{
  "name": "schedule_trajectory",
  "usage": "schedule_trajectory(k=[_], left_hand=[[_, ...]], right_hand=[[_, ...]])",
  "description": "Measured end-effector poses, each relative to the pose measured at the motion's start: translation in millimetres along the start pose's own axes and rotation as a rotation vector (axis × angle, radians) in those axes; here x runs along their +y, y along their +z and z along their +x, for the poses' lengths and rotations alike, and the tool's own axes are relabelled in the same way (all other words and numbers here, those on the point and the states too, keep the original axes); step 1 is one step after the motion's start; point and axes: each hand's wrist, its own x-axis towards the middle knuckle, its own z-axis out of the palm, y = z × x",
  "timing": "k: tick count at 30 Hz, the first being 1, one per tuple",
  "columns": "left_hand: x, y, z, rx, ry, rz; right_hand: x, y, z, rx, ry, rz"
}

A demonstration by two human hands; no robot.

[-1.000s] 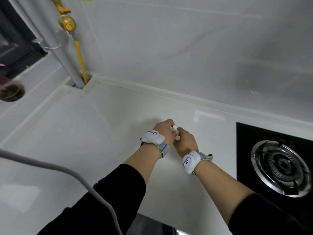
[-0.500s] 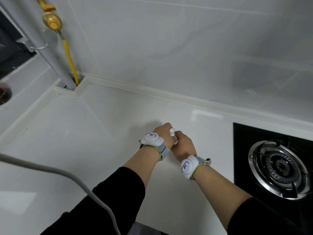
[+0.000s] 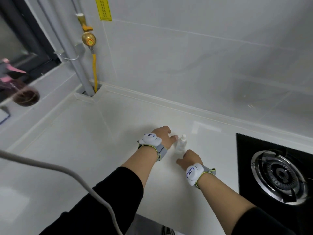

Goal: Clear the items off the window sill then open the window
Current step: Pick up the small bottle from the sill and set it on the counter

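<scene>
A small clear bottle with a white cap stands upright on the white counter. My left hand is just left of it, fingers spread, thumb tip close to the bottle's shoulder; I cannot tell if it touches. My right hand sits nearer me, at the bottle's base, loosely curled and holding nothing. At the far left is the window sill under the dark window frame. A dark round cup and blurred pink items rest on the sill.
A black gas hob with a steel burner fills the right. Grey pipes, a brass valve and a yellow hose stand in the back left corner. A grey cable crosses the foreground.
Both hands were closed together around the small bottle; now it stands on the counter and the hands have drawn apart, the right one back toward me. The view has swung up and left.
</scene>
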Motion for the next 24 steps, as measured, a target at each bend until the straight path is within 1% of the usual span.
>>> schedule_trajectory(k=[4, 7, 9, 10, 13, 16, 17, 23, 24], left_hand=[[-27.6, -41.6, -18.0, 0.035, -0.036, -0.004], [-63.6, -82.6, -47.8, 0.106, -0.069, -0.041], [-80.6, -98.5, -58.5, 0.162, -0.086, -0.055], [-106.4, -121.2, -76.6, 0.214, -0.117, -0.074], [-134.3, -148.2, -100.4, 0.27, -0.167, -0.091], [-177.4, -184.6, -136.6, 0.35, -0.236, -0.121], [-181.9, -188.7, -140.9, 0.367, -0.229, -0.126], [-254.8, -244.7, -192.3, 0.529, -0.282, -0.123], [-259.7, -245.7, -196.6, 0.532, -0.29, -0.123]], right_hand=[[-38.6, 16.5, -24.0, -0.012, -0.08, -0.07], [-87.2, 35.9, -51.8, -0.004, -0.187, -0.087], [-108.8, 42.2, -65.2, 0.013, -0.238, -0.069], [-135.7, 54.7, -82.2, 0.025, -0.305, -0.063], [-168.7, 68.6, -102.4, 0.03, -0.412, -0.017], [-213.3, 93.9, -129.3, 0.029, -0.551, 0.002], [-219.1, 94.6, -133.0, 0.027, -0.572, 0.012], [-303.0, 127.5, -175.1, 0.006, -0.772, 0.052], [-308.0, 130.5, -176.5, 0.001, -0.786, 0.055]])
